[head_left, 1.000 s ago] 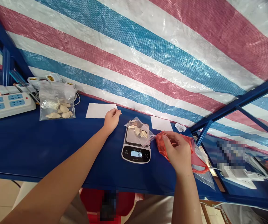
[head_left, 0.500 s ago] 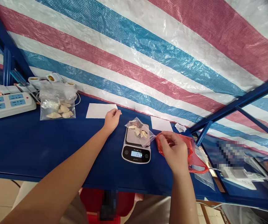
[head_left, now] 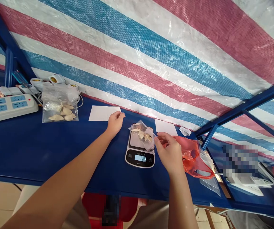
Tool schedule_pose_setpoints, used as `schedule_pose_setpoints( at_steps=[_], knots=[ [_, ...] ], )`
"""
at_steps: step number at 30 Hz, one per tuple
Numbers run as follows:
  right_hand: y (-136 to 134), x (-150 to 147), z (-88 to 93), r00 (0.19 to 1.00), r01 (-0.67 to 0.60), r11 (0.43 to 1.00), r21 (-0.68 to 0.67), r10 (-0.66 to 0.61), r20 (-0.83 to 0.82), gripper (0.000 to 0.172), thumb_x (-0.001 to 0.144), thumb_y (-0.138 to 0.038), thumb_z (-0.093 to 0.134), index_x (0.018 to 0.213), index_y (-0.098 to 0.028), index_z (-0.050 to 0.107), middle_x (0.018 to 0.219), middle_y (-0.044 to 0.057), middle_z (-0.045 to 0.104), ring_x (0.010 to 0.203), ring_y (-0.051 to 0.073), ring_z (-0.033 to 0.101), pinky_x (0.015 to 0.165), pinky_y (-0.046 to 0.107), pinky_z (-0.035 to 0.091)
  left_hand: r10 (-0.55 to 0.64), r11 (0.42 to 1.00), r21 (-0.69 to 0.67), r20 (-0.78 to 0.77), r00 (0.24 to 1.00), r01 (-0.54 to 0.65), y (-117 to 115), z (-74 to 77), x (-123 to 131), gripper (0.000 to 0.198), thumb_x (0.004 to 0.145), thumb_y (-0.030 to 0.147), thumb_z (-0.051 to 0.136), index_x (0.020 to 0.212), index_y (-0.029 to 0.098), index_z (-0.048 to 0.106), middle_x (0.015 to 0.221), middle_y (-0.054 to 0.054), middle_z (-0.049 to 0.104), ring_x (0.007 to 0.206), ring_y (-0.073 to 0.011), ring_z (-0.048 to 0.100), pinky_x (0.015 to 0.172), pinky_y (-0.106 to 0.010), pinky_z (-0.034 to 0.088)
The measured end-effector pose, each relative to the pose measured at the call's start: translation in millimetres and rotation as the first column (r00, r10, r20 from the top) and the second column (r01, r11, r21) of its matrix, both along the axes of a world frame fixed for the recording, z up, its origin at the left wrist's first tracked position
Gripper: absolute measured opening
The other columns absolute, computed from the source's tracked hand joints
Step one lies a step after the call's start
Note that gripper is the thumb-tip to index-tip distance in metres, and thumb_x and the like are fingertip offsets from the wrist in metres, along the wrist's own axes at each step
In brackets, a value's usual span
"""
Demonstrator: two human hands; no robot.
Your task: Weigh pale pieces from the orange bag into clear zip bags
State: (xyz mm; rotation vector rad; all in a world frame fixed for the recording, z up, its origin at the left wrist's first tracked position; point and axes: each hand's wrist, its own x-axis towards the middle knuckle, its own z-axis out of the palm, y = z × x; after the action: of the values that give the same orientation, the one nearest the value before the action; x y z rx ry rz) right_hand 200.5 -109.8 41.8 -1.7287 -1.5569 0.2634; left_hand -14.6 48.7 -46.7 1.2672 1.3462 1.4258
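Observation:
A digital kitchen scale [head_left: 137, 148] stands on the blue table, its lit display [head_left: 140, 158] reading about 11.0. On its pan lies a small clear plastic bag [head_left: 148, 145] with several pale, shell-like dried pieces [head_left: 141, 135] in it. My right hand [head_left: 170, 151] is at the bag's right edge, thumb and fingers pinched on the plastic. Beneath and behind that hand is a crumpled red plastic bag [head_left: 191, 156]. My left hand [head_left: 115, 123] rests left of the scale, its fingers curled closed beside a white paper sheet [head_left: 101, 113]; nothing shows in it.
At the left are a power strip [head_left: 10, 108], lamp sockets [head_left: 57, 79] and a larger clear bag [head_left: 60, 109] of similar pieces. Another white paper [head_left: 166, 127] and a crumpled slip [head_left: 185, 131] lie behind the scale. Blue frame bars [head_left: 207, 136] and a striped sheet [head_left: 137, 63] bound the table.
My right hand has moved left from over the red bag to the clear bag's edge. The scale reading went from about 11.1 to 11.0. My left hand stays put.

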Motion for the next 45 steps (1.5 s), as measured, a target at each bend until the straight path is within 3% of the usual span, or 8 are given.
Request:
schedule_pose_setpoints(
  at_steps=[10,14,19,24,32,45],
  knots=[
    [20.1,-4.6,-13.1,0.983,-0.058,0.988,-0.142,0.081,0.166,0.03,0.089,-0.041,0.066,0.113,-0.025,0.073,0.111,0.006,0.078,0.101,0.029,0.066,0.087,0.041,0.05,0.002,1.0,-0.003,0.004,1.0,-0.002,1.7,-1.9,-0.3,0.025,0.087,0.039,0.055,0.073,0.021,0.064,0.06,0.002,0.048,0.058,-0.0155,0.045,0.059,-0.03,0.036],
    [26.3,-3.7,-15.6,0.975,-0.088,0.985,-0.152,0.116,0.191,0.021,0.089,-0.035,0.064,0.104,-0.026,0.074,0.111,0.004,0.078,0.1,0.027,0.066,0.088,0.039,0.048,0.0,1.0,-0.003,0.003,1.0,0.0,2.2,-2.8,-0.3,0.025,0.087,0.04,0.056,0.073,0.021,0.065,0.06,0.002,0.048,0.059,-0.0159,0.045,0.059,-0.03,0.037],
    [31.5,-4.6,-16.4,0.973,-0.116,0.978,-0.172,0.147,0.177,0.01,0.087,-0.034,0.064,0.086,-0.026,0.071,0.093,0.0,0.076,0.088,0.024,0.064,0.08,0.035,0.046,0.005,1.0,-0.004,0.006,1.0,-0.005,1.7,-2.2,0.1,0.025,0.087,0.039,0.056,0.072,0.021,0.064,0.06,0.002,0.048,0.059,-0.0155,0.045,0.06,-0.03,0.037],
    [28.4,-2.7,-12.7,0.982,-0.118,0.987,-0.107,0.132,0.135,0.013,0.087,-0.037,0.065,0.085,-0.026,0.07,0.089,0.001,0.075,0.084,0.022,0.064,0.08,0.035,0.045,0.001,1.0,-0.009,0.005,1.0,-0.001,0.3,0.4,0.2,0.025,0.087,0.038,0.055,0.071,0.021,0.063,0.06,0.002,0.048,0.058,-0.0151,0.044,0.059,-0.03,0.036],
    [19.3,3.9,7.1,0.996,-0.004,1.0,-0.029,0.006,0.089,0.017,0.085,-0.041,0.068,0.093,-0.026,0.073,0.079,0.002,0.073,0.079,0.024,0.066,0.078,0.036,0.047,0.004,1.0,-0.011,0.003,1.0,-0.004,0.9,-0.7,-0.2,0.026,0.087,0.04,0.056,0.072,0.021,0.064,0.06,0.002,0.049,0.059,-0.0153,0.045,0.06,-0.03,0.037],
    [18.4,-0.1,4.2,0.997,-0.012,0.996,-0.091,0.019,0.074,0.018,0.085,-0.04,0.067,0.095,-0.026,0.072,0.092,0.002,0.076,0.082,0.023,0.067,0.08,0.035,0.046,0.001,1.0,-0.009,0.0,1.0,-0.001,2.1,-2.5,-0.2,0.027,0.087,0.041,0.055,0.073,0.02,0.064,0.062,0.002,0.048,0.06,-0.0149,0.045,0.062,-0.03,0.036]
  ],
)
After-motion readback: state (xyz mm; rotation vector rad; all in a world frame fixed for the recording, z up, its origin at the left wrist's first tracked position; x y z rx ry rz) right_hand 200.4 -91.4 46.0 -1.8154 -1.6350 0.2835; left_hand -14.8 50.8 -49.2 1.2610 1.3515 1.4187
